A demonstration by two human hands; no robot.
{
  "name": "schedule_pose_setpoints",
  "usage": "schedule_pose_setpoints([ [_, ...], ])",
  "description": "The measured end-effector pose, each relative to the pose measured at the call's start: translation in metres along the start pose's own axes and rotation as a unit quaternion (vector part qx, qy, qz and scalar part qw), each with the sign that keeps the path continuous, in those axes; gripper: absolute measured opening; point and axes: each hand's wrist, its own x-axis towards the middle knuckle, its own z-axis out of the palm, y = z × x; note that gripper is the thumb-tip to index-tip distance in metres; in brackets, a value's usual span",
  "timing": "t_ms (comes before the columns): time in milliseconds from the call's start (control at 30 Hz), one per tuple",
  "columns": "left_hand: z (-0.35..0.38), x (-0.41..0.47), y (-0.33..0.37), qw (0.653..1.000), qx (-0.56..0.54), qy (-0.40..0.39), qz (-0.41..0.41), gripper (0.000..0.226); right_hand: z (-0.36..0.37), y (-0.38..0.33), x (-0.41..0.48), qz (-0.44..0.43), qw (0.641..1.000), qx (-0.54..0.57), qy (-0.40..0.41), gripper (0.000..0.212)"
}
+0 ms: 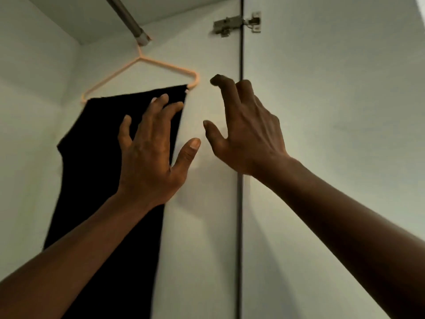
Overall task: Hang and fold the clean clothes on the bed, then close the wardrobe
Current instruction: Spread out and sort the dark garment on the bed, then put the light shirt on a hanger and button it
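Note:
A black garment hangs folded over the bar of a peach hanger inside the white wardrobe. The hanger's hook sits on the metal rail at the top. My left hand is spread in front of the garment's right edge, fingers apart and holding nothing; whether it touches the cloth I cannot tell. My right hand is raised just right of the hanger's corner, fingers loosely curled and apart, empty. The bed and other clothes are out of view.
The wardrobe's side panel stands behind my hands. The open door fills the right side, joined by a metal hinge near the top. The back wall lies to the left.

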Motion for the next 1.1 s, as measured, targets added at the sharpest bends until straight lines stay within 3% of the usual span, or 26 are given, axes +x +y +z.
schedule_pose_setpoints([
  [233,-0.002,-0.058,0.179,0.986,-0.149,-0.070,-0.011,0.058,-0.144,0.047,-0.144,0.041,0.996,-0.004,-0.085,0.064],
  [500,-0.006,-0.179,0.416,0.896,-0.382,-0.221,-0.044,0.052,-0.352,0.097,-0.345,0.221,0.949,-0.074,-0.212,0.059],
  [833,-0.019,-0.340,0.645,0.715,-0.545,-0.435,-0.041,0.046,-0.557,0.100,-0.589,0.543,0.794,-0.138,-0.237,0.046],
  [1100,0.002,-0.461,0.804,0.575,-0.590,-0.567,0.000,0.053,-0.644,0.104,-0.737,0.699,0.656,-0.207,-0.199,0.040],
])
